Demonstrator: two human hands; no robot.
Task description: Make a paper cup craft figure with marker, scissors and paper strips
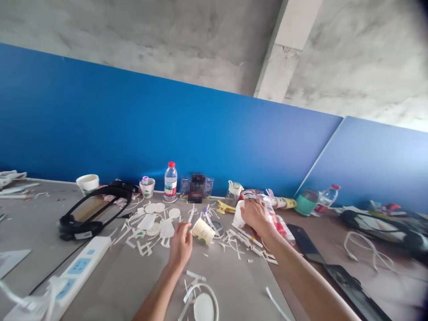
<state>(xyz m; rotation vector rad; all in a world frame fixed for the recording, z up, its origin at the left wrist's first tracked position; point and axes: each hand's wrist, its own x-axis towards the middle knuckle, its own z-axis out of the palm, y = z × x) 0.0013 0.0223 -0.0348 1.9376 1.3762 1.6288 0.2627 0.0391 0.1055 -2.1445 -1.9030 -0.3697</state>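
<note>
My left hand [181,243] is closed, its fingertips at the rim of a tilted cream paper cup [203,232] with a green print. A narrow white strip rises beside these fingertips; I cannot make out whether they pinch it too. Farther right, my right hand [256,213] reaches over the table, its fingers bent against a white paper cup [238,216]; its fingertips are partly hidden. Around both hands lie cut paper strips [236,243] and white paper discs [174,213]. Close in front of me are a curled paper ring and another white disc [203,306].
A red-capped water bottle [170,185], a paper cup [147,188] and a glass jug [233,194] line the blue partition [133,116]. Left are a black headset [93,211] and a power strip [78,272]. Red packaging [279,225] and dark phones [304,243] lie right.
</note>
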